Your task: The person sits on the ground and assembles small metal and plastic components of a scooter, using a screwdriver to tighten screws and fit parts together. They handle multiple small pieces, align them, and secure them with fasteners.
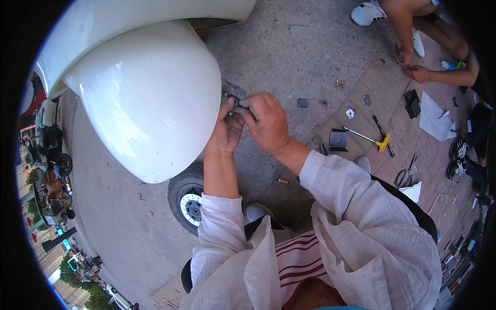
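Observation:
My left hand [226, 133] and my right hand [269, 123] meet beside the lower right edge of a large glossy white rounded body panel [150, 98]. Fingers of both are pinched together round a small dark part [235, 98], mostly hidden by the fingertips; its kind I cannot make out. Past my left forearm, a wheel [178, 199] with a black tyre and a drilled silver disc shows under the panel.
On the ground to the right lie a yellow-handled T-shaped tool [383, 143], a black tray-like piece [338, 139], a dark square piece [303, 103] and a white sheet [435, 118]. Another person's hands [413, 70] work at upper right. Parked scooters [51, 181] line the far left.

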A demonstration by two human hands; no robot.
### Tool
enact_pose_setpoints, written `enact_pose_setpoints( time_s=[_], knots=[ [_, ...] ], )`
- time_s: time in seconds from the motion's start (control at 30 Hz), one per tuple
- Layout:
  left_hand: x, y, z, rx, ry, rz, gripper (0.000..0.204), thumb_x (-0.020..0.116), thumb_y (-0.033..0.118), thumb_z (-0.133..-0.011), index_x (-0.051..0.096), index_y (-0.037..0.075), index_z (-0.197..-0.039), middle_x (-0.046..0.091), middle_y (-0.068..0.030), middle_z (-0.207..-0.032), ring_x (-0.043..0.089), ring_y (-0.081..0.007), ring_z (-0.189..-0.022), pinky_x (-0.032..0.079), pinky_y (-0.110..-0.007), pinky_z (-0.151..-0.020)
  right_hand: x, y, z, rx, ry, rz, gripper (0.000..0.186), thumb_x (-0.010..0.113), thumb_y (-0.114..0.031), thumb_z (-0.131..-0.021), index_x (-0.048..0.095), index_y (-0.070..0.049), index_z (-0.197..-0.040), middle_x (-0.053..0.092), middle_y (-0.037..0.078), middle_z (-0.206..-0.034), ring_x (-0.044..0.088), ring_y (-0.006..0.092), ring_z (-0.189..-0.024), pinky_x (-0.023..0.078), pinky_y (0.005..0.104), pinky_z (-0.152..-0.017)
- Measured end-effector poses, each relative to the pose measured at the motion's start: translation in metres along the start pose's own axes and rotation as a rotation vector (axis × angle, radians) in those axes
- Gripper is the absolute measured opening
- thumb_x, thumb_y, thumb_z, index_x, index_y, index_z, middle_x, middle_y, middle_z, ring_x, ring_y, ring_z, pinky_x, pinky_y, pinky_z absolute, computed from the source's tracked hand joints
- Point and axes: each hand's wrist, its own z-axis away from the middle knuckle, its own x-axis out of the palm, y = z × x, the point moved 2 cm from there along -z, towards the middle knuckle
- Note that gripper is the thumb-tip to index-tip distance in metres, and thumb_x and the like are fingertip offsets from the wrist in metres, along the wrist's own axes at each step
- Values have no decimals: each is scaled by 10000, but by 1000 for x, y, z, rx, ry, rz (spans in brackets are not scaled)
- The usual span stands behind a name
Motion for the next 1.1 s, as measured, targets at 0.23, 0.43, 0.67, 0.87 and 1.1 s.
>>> enact_pose_setpoints(
  time_s=[0.23, 0.43, 0.67, 0.87, 1.1],
  knots=[
    [12, 15, 7, -29, 99, 66, 348, 599, 21, -815, 511, 81, -1147, 594, -80, -1061, 612, -270, -932, 547, -388, -762, -9, 26, -6, 292, -99, -348, 532, 735, -143, -750, 496, -28, -1211, 603, 112, -976, 577, 280, -980, 461, 350, -871],
    [4, 25, 14, -51, 14, 70, 326, 604, 26, -816, 523, 55, -1131, 584, -99, -1090, 612, -260, -954, 558, -388, -799, 2, 29, -21, 684, -716, -938, 732, 680, -136, -816, 302, 23, -1422, 538, 159, -1215, 538, 176, -1071, 426, 315, -941],
    [4, 22, 18, 23, 134, 8, 299, 588, 68, -855, 513, 27, -1141, 572, -108, -1094, 611, -244, -937, 558, -373, -778, 8, 26, -32, 654, -801, -795, 677, 673, -106, -815, 333, 78, -1371, 560, 153, -1167, 559, 179, -1036, 446, 311, -919],
    [17, 19, 32, 67, 279, 14, 286, 547, 119, -903, 492, 17, -1164, 556, -104, -1103, 594, -249, -968, 555, -374, -784, 7, 22, -45, 589, -882, -570, 771, 759, -183, -735, 342, 117, -1310, 552, 215, -1134, 548, 239, -1063, 441, 323, -924],
    [22, 1, 22, 120, 414, 50, 297, 521, 137, -921, 469, 15, -1187, 510, -120, -1171, 552, -267, -1052, 544, -396, -817, 11, 37, -69, 492, -1025, -376, 783, 801, -217, -647, 363, 111, -1206, 559, 241, -1086, 558, 281, -1045, 452, 327, -880]
  ],
)
